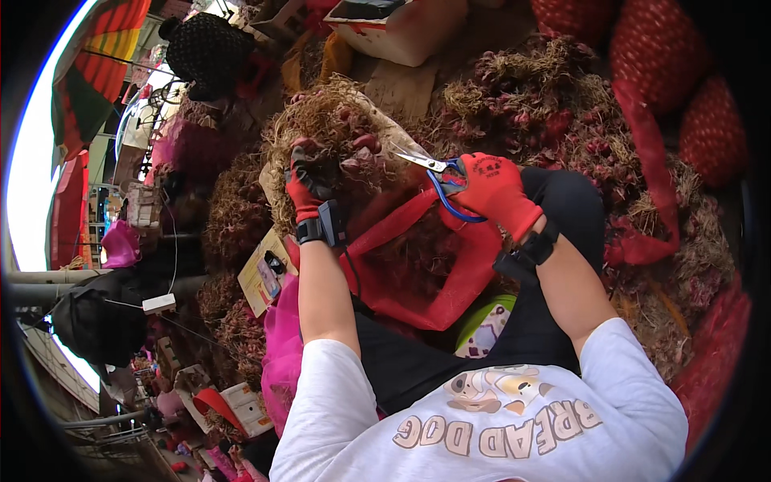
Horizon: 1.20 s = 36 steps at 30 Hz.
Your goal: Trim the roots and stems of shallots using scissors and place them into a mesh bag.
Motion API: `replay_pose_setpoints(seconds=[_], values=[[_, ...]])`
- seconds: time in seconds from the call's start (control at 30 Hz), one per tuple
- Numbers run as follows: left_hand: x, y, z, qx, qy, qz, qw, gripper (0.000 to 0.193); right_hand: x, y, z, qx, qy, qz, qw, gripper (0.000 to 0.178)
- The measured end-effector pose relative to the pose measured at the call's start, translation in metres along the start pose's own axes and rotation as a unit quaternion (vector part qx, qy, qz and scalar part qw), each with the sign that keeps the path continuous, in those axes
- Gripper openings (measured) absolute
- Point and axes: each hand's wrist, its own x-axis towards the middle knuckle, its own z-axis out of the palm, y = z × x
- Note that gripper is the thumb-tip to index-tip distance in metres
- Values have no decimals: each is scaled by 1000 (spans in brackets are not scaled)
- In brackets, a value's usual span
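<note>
My left hand [305, 186], in a red and black glove, is at the near left edge of a heap of shallots [353, 136] with dry, straw-like tops. Its thumb and fingers stand apart, with nothing plainly gripped between them. In a red glove, my right hand [491, 191] is closed on the blue handles of scissors [446, 181]. Their metal blades are parted and point left toward the heap. Below and between my hands, a red mesh bag [450, 301] spreads around more shallots, partly shaded.
More shallots [554, 104] cover the ground at right, near full red mesh sacks [654, 52]. A white foam box [401, 32] stands at the far side. Card with a small dark object [269, 277] and pink mesh [281, 353] lie left of my legs. Another person [209, 56] is at far left.
</note>
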Motion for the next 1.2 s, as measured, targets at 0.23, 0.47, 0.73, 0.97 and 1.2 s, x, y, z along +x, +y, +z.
replay_pose_setpoints(seconds=[0.23, 0.47, 0.73, 0.97, 1.2], values=[[-42, -73, -66, 55, -2, -1, 998, 28, 3, -15, 8, 59, -62, -10, 996, 58], [-61, -68, -51, 46, 8, -158, 986, 20, 22, -10, 71, 570, -338, 77, 745, 39], [-64, -90, -65, -221, -125, -130, 958, 28, 48, -28, 57, 611, -447, 139, 638, 44], [-83, -53, -45, 522, -180, 41, 833, 12, 69, -32, 60, 553, -418, 106, 714, 40], [-62, -99, -68, 6, -16, -147, 989, 28, 82, -41, 97, 559, -422, 117, 704, 28]])
